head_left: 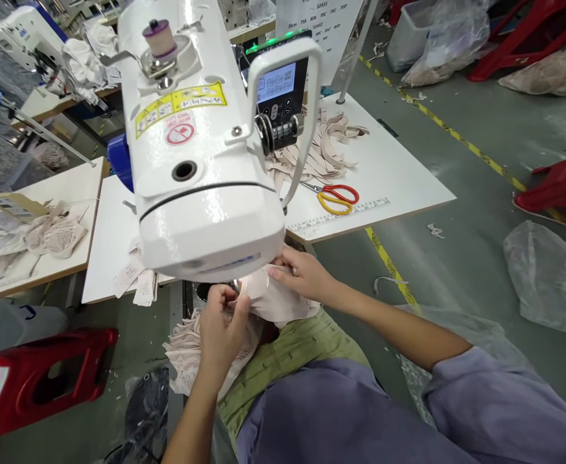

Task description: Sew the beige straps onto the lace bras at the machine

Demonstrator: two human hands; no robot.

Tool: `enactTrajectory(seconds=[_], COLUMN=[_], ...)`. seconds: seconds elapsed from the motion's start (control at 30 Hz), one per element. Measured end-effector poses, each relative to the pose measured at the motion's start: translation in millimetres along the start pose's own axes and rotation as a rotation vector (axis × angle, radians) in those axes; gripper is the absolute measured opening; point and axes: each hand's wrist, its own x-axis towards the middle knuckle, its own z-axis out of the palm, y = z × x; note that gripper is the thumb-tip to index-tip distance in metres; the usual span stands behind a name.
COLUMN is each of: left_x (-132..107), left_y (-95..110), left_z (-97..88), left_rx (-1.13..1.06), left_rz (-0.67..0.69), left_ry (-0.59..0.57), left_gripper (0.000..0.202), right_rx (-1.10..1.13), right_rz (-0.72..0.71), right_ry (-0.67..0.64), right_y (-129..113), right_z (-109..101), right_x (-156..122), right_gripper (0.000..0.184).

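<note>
A white sewing machine [205, 187] fills the upper middle, and its head hides the needle area. Just below it, my left hand [225, 322] pinches the edge of a pale pink bra piece [283, 299] between thumb and fingers. To the right of that, my right hand [300, 277] grips the same cloth along its upper edge, close against the machine head. Pale lace fabric [189, 348] hangs in folds beside and below my left hand. Part of the cloth lies over my lap.
Red-and-yellow scissors [338, 198] lie by a ruler strip [345, 216] on the white table [399, 174], near a heap of beige straps [322, 151]. White labels [140, 280] sit at the left. A red stool [46, 380] stands at lower left; plastic bags [548, 277] lie on the floor.
</note>
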Motion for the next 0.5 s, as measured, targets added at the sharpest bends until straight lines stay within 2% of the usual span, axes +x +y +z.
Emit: enactTrajectory(seconds=[0.07,0.17,0.23,0.3,0.4,0.5], left_x=[2.4,-2.3,-12.1,-24.9,-42.3,-48.6], left_y=[-2.6,-6.5,-9.2,-12.5,-17.6,-22.3], left_z=[-2.8,-2.7,-3.5,-9.4,-29.7,-51.8], left_rx=[-0.117,-0.370,-0.486,-0.497,-0.401,-0.233], left_rz=[-0.022,-0.029,-0.038,-0.067,-0.137,-0.166], left_ry=[-0.209,-0.505,-0.586,-0.552,-0.389,-0.307], left_gripper=[0.038,0.038,0.038,0.040,0.039,0.035], right_rx=[-0.043,0.048,0.159,0.268,0.523,0.917], right_rz=[-0.006,-0.009,0.002,0.053,0.147,0.243], right_ry=[-0.053,-0.168,-0.246,-0.285,-0.382,-0.457], right_y=[-3.8,-20.4,-33.6,-43.1,-47.1,-44.2], right_z=[2.9,11.2,19.4,30.7,56.2,89.8], right_x=[-18.0,-53.5,-74.7,-86.1,-79.3,-53.7], right_gripper=[0.029,0.036,0.036,0.037,0.039,0.066])
